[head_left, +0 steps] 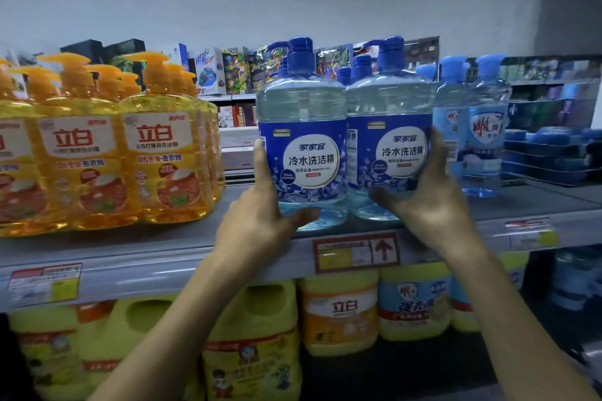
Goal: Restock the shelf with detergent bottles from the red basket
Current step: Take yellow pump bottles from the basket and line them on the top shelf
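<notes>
Two clear detergent bottles with blue pump caps and blue labels stand side by side on the grey shelf, near its front edge. My left hand grips the left bottle at its lower left side, thumb under its base. My right hand clasps the right bottle at its lower right side. More blue-capped bottles stand behind these two. The red basket is out of view.
Several yellow pump bottles fill the shelf on the left, with a gap between them and the blue ones. Pale blue bottles stand on the right. Yellow jugs sit on the lower shelf. Price tags hang on the shelf edge.
</notes>
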